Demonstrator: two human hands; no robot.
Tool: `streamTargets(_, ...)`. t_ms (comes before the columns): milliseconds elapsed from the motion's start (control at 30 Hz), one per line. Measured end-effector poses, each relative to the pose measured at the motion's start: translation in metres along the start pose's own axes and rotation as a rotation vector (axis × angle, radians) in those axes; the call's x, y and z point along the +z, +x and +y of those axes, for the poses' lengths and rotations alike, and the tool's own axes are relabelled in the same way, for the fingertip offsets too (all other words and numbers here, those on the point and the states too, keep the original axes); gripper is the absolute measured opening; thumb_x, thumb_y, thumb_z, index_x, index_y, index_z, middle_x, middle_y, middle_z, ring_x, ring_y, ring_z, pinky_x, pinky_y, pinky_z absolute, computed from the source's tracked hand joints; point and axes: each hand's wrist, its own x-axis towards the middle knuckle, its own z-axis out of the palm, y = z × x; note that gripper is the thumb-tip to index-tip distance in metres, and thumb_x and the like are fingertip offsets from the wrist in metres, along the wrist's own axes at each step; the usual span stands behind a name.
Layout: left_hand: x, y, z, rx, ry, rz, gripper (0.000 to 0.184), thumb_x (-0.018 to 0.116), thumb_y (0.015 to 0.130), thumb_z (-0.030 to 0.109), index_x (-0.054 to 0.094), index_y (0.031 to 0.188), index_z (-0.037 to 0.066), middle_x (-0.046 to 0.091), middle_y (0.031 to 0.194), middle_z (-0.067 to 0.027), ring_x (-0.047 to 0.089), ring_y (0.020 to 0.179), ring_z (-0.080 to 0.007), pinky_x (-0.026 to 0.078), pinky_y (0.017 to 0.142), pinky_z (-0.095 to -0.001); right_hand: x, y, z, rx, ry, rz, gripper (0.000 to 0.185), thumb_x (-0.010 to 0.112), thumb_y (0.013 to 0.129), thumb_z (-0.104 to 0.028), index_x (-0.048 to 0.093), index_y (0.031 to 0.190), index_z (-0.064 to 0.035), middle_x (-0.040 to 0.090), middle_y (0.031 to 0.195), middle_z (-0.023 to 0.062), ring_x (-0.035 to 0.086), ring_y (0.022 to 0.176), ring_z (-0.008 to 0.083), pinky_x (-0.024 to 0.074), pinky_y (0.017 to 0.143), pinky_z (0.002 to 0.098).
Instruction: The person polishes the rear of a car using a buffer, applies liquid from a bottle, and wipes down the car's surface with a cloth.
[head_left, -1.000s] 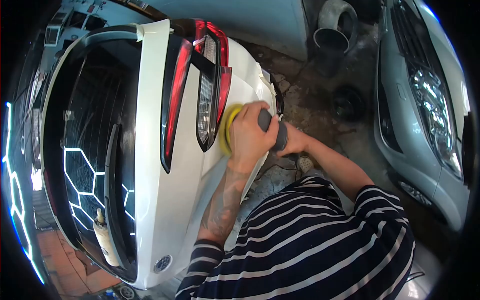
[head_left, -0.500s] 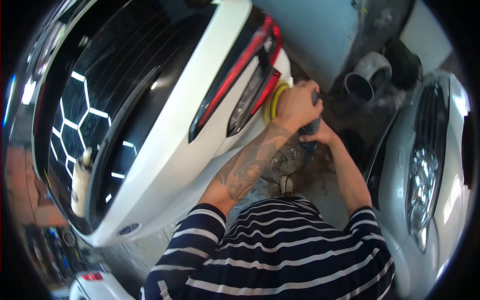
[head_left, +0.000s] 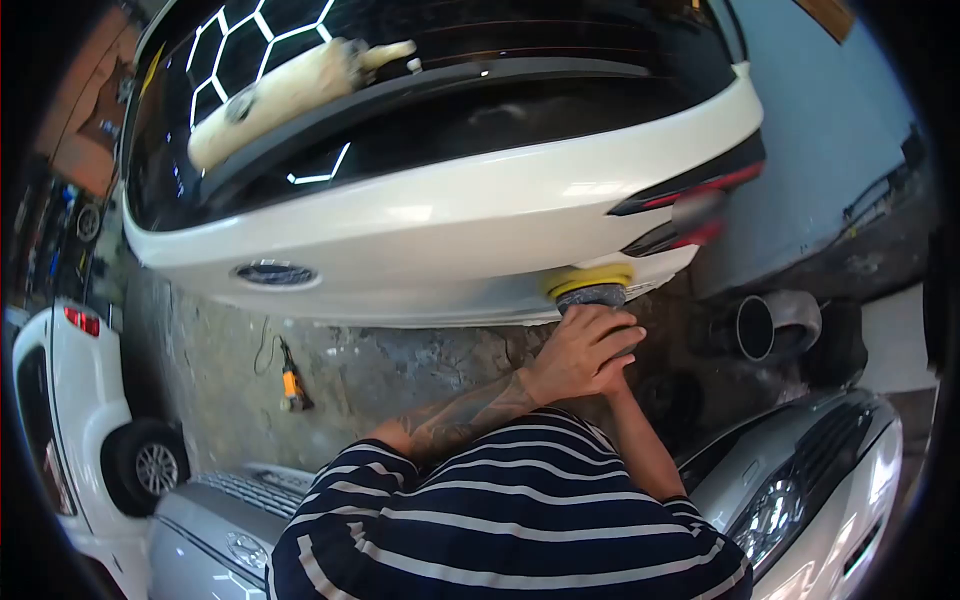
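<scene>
A dark polisher (head_left: 592, 294) with a yellow pad (head_left: 600, 274) is pressed to the rear panel of a white car (head_left: 450, 215), below the tail light (head_left: 690, 208). My left hand (head_left: 578, 350), at the end of the tattooed forearm, is wrapped over the polisher's body. Close behind it, my right hand (head_left: 618, 374) grips the polisher's rear end, its fingers partly hidden. A cream bottle (head_left: 275, 100) lies on the rear window by the wiper.
An orange-and-black tool (head_left: 291, 385) with a cord lies on the concrete floor at left. Silver cars (head_left: 800, 490) stand close behind me on both sides. A grey curved pipe (head_left: 797, 318) is at right, near a blue wall (head_left: 800, 130). Another white car (head_left: 75, 400) stands far left.
The view has turned, so the white car now lies across the top. Both hands and the polisher have moved from beside the tail light to the panel below it.
</scene>
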Motion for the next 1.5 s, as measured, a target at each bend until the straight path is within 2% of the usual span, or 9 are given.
streamTargets(233, -0.03, -0.054, -0.029, -0.209, 0.143, 0.383, 0.04, 0.089, 0.068, 0.024, 0.07, 0.1, 0.009, 0.062, 0.101, -0.0128, 0.062, 0.092, -0.0328, 0.049, 0.083, -0.045, 0.102, 0.014, -0.022, -0.069, -0.126, 0.105, 0.046, 0.087, 0.074, -0.013, 0.066, 0.115, -0.0045, 0.07, 0.11, 0.0075, 0.065, 0.108, 0.021, 0.0537, 0.095, 0.038)
streamTargets(367, -0.044, -0.069, -0.04, -0.317, 0.172, 0.523, 0.036, 0.09, 0.065, 0.023, 0.07, 0.092, 0.009, 0.064, 0.091, -0.0122, 0.064, 0.084, -0.0334, 0.053, 0.076, -0.0426, 0.145, 0.016, -0.053, -0.135, 0.057, 0.164, 0.063, 0.088, 0.072, -0.016, 0.059, 0.127, -0.0037, 0.066, 0.12, 0.0082, 0.065, 0.109, 0.0211, 0.0531, 0.095, 0.037)
streamTargets(500, -0.058, -0.093, -0.046, -0.436, 0.182, 0.646, 0.027, 0.086, 0.069, 0.015, 0.07, 0.088, 0.005, 0.067, 0.091, -0.0139, 0.067, 0.085, -0.0306, 0.054, 0.077, -0.0401, 0.161, 0.029, -0.027, -0.164, -0.172, 0.049, 0.072, 0.091, 0.069, -0.023, 0.058, 0.13, -0.0035, 0.065, 0.126, 0.0155, 0.064, 0.117, 0.0285, 0.0504, 0.102, 0.0415)
streamTargets(633, -0.072, -0.124, -0.051, -0.646, 0.105, 0.807, 0.022, 0.082, 0.075, 0.011, 0.067, 0.089, 0.004, 0.065, 0.087, -0.0072, 0.064, 0.083, -0.0223, 0.051, 0.081, -0.0341, 0.149, 0.052, -0.049, -0.062, -0.207, -0.364, 0.082, 0.093, 0.061, -0.027, 0.058, 0.131, -0.0028, 0.069, 0.119, 0.017, 0.066, 0.114, 0.0313, 0.0506, 0.102, 0.0417)
streamTargets(900, 0.001, -0.182, -0.082, -0.822, -0.241, 1.227, 0.03, 0.06, 0.099, 0.026, 0.061, 0.081, 0.002, 0.058, 0.076, -0.0018, 0.049, 0.073, -0.0114, 0.042, 0.068, -0.0304, 0.111, 0.05, -0.007, -0.095, -0.539, -0.466, 0.087, 0.09, 0.059, -0.034, 0.055, 0.132, -0.0031, 0.067, 0.119, 0.0246, 0.064, 0.113, 0.0429, 0.0517, 0.098, 0.047)
streamTargets(1100, 0.112, -0.176, -0.099, -0.77, -0.354, 1.405, 0.043, 0.051, 0.102, 0.039, 0.06, 0.08, 0.003, 0.057, 0.077, -0.0065, 0.054, 0.078, -0.0179, 0.043, 0.078, -0.0338, 0.016, 0.046, 0.004, -0.175, -0.754, -0.541, 0.091, 0.089, 0.059, -0.035, 0.052, 0.134, -0.0017, 0.067, 0.117, 0.0265, 0.065, 0.11, 0.0444, 0.0526, 0.097, 0.0493)
streamTargets(1167, 0.143, -0.172, -0.103, -0.699, -0.581, 1.634, 0.045, 0.048, 0.103, 0.041, 0.058, 0.079, 0.004, 0.057, 0.077, -0.0069, 0.055, 0.078, -0.0199, 0.044, 0.081, -0.0358, -0.004, 0.046, 0.007, -0.17, -0.845, -0.544, 0.091, 0.089, 0.058, -0.035, 0.052, 0.133, 0.0001, 0.067, 0.116, 0.0275, 0.065, 0.109, 0.0445, 0.0527, 0.096, 0.0494)
streamTargets(1233, 0.16, -0.167, -0.101, -0.715, -0.645, 1.721, 0.045, 0.048, 0.103, 0.043, 0.057, 0.078, 0.005, 0.057, 0.077, -0.0091, 0.055, 0.078, -0.0223, 0.045, 0.082, -0.0385, -0.019, 0.049, 0.011, -0.129, -0.919, -0.636, 0.075, 0.085, 0.061, -0.028, 0.057, 0.123, 0.0049, 0.066, 0.113, 0.0285, 0.065, 0.108, 0.0443, 0.053, 0.095, 0.0478)
streamTargets(1500, 0.211, -0.152, -0.101, -0.728, -0.946, 1.94, 0.046, 0.048, 0.102, 0.044, 0.056, 0.077, 0.007, 0.057, 0.076, -0.0105, 0.057, 0.081, -0.0258, 0.045, 0.087, -0.0401, -0.061, 0.043, -0.001, -0.236, -1.055, -0.658, 0.066, 0.081, 0.063, -0.025, 0.057, 0.115, 0.0086, 0.067, 0.105, 0.0305, 0.067, 0.101, 0.0467, 0.0546, 0.09, 0.0485)
